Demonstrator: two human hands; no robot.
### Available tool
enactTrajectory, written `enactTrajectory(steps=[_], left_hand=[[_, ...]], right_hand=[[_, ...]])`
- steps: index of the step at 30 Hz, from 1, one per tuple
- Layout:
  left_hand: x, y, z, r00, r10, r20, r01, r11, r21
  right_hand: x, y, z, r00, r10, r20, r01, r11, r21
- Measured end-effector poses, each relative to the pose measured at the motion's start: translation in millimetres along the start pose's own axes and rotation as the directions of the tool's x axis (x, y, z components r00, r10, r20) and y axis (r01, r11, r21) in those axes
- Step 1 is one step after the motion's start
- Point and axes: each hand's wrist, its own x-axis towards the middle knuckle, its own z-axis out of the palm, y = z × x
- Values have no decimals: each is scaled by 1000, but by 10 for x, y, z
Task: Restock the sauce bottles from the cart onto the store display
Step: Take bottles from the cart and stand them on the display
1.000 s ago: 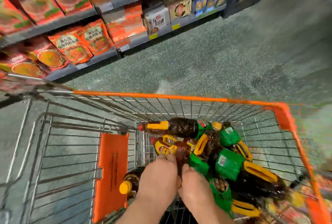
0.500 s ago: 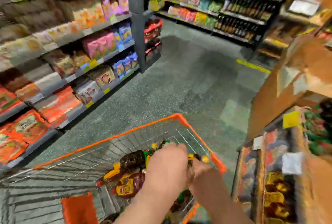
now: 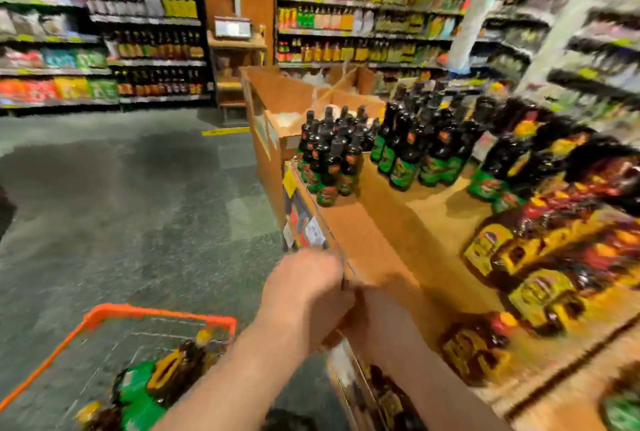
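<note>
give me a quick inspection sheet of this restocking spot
surface: brown display top, bare strip along the near edge.
job's things: sauce bottles lying in the orange cart; green-label bottles upright on the display; yellow-label bottles to the right, blurred.
clutter: open cardboard boxes behind the display.
grippers: left hand and right hand close together at the display edge; blur hides what they hold.
cables: nothing seen.
surroundings: grey floor, stocked shelves across the aisle.
</note>
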Motion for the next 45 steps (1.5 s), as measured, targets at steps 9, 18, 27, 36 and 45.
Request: enactTrajectory(steps=[9, 18, 27, 36, 45], left_hand=[[486, 1435, 325, 913, 407, 41, -408, 913, 29], [812, 2105, 1105, 823, 528, 211, -544, 839, 21], [1014, 2207, 1598, 763, 538, 359, -601, 795, 84], [1134, 2286, 1843, 792, 449, 413, -530, 841, 103], [1232, 2216, 1875, 788, 425, 446, -504, 861, 69]], right_hand=[[-579, 1218, -510, 916, 326, -233, -311, 945, 101], [-546, 2169, -38, 785, 578, -221, -568, 815, 116], [-354, 2508, 303, 737, 666, -117, -632, 740, 230], [-282, 2620, 393, 702, 707, -84, -659, 690, 299], [-223, 2625, 300, 750, 661, 25, -654, 736, 177]])
